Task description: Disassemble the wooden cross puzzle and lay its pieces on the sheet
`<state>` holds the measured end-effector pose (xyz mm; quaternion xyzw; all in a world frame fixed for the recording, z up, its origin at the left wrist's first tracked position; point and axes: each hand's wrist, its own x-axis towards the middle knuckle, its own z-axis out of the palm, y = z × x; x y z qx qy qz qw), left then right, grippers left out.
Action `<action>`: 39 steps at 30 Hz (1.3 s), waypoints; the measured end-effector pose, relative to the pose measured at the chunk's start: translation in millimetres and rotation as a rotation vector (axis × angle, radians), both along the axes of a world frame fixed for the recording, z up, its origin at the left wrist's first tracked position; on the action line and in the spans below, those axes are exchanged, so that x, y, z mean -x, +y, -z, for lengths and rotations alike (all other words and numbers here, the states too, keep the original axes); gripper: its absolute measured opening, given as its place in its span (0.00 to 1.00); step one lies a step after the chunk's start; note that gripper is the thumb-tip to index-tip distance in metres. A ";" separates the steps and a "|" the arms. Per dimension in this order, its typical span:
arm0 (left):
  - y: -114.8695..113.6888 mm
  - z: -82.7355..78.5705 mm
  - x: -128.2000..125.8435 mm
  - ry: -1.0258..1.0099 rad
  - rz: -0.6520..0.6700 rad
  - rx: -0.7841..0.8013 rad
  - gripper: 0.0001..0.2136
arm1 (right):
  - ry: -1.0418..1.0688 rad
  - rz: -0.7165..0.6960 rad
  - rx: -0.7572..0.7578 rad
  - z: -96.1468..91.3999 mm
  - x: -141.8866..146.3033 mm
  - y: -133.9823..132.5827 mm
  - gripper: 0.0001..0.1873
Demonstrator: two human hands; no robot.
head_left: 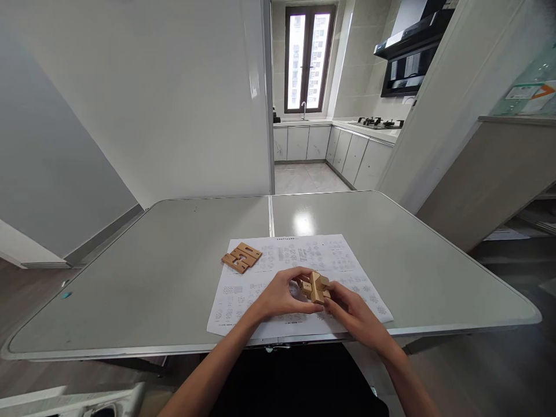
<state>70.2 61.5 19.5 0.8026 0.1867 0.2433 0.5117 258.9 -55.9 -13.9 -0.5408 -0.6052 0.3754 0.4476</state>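
**Bright daylight, bent edges**

Daylight comes through the window (309, 58) at the far end and fills the room evenly. A soft glare patch sits on the table (304, 223). Shadows are faint. Walls and table rim curve towards the edges. Focus is sharp throughout, without motion blur.

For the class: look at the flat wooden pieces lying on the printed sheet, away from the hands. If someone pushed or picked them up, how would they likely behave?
The flat wooden pieces look rigid, so they would probably keep their shape when lifted. Lying flat, they are unlikely to roll or tip. Pushed, they might slide and drag the printed sheet, since paper on the smooth table looks loose.
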 end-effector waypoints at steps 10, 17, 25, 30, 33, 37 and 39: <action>12.3 3.6 5.1 -0.093 -0.168 -0.010 0.21 | 0.036 0.057 0.043 0.8 0.3 -1.2 0.18; 23.5 20.8 4.9 0.006 -0.590 -0.225 0.23 | 0.044 0.072 0.056 2.8 0.5 -0.2 0.19; 30.6 31.2 12.4 0.171 -0.820 -0.543 0.23 | 0.050 0.070 0.073 5.5 0.4 0.3 0.19; 36.4 36.3 16.6 0.398 -0.912 -0.693 0.21 | 0.041 0.073 0.070 4.5 0.9 0.5 0.19; 38.0 39.6 17.4 0.440 -0.912 -0.676 0.19 | 0.026 0.076 0.069 5.7 0.5 0.7 0.19; 38.2 41.8 17.6 0.454 -0.909 -0.666 0.19 | 0.017 0.076 0.074 6.0 0.5 0.6 0.19; 38.1 41.8 17.5 0.459 -0.906 -0.666 0.19 | 0.019 0.074 0.076 5.4 1.0 0.6 0.19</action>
